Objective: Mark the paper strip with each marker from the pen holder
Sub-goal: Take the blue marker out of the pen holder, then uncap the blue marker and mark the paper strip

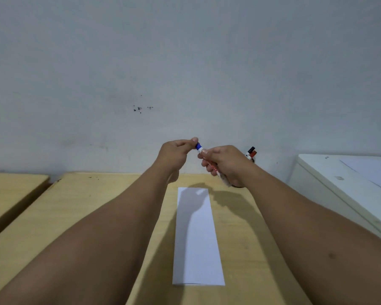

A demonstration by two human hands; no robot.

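Note:
A white marker with a blue cap (198,147) is held up above the far end of the table. My right hand (226,165) is wrapped around its barrel, and my left hand (177,154) pinches the blue cap between thumb and fingers. A long white paper strip (196,238) lies flat on the wooden table (97,212), running away from me, blank as far as I can see. Behind my right hand, a black-capped and a red-capped marker (251,151) stick up; the pen holder itself is hidden by the hand.
A grey wall stands right behind the table's far edge. A white cabinet or appliance (343,186) with a sheet of paper on top sits at the right. A second wooden tabletop (11,190) lies at the left across a gap.

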